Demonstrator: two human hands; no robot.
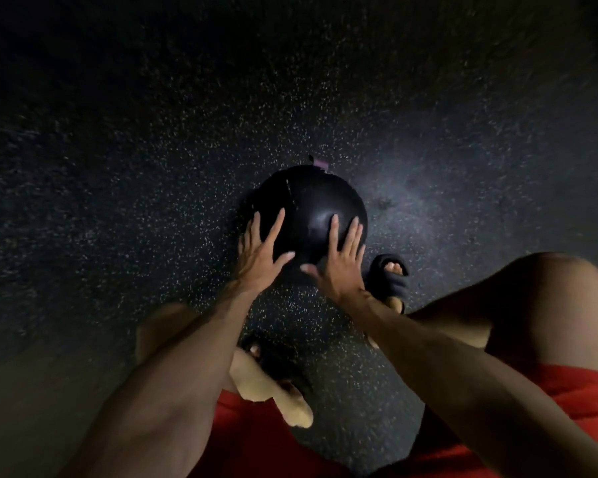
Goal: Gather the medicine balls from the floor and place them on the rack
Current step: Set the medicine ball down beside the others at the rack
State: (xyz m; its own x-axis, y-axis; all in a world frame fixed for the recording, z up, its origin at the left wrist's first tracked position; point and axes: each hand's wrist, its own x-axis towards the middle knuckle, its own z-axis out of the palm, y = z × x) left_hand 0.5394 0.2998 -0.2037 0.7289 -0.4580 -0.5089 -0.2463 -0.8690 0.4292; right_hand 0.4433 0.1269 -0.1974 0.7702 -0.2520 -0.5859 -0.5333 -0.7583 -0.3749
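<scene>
Medicine ball (pixel 311 201) sits low in front of the person, at the middle of the dark rubber floor (pixel 152 132), which is flecked all over with pale specks. Whether it rests on the floor or is just clear of it I cannot tell in this dim light.

Around it there is little else. The person bends over it in red shorts (pixel 567 391), knees wide apart. The right foot, in a black sandal (pixel 392 274), stands just beside the ball on its near right. The left foot (pixel 277 374) is further back, blurred and partly behind the left forearm. A patch of brighter light falls on the floor to the right of the ball. Nothing lies between the hands and the ball.

The left hand (pixel 261 253) lies flat on the ball's near left side, fingers straight and spread. The right hand (pixel 339 263) lies on its near right side the same way, and the two thumbs point toward each other without touching.

The ball is black, round and smooth with a dull sheen. A stitched seam (pixel 290 198) runs down its upper left, and a small purple tag (pixel 321 163) sticks out at its far edge.
</scene>
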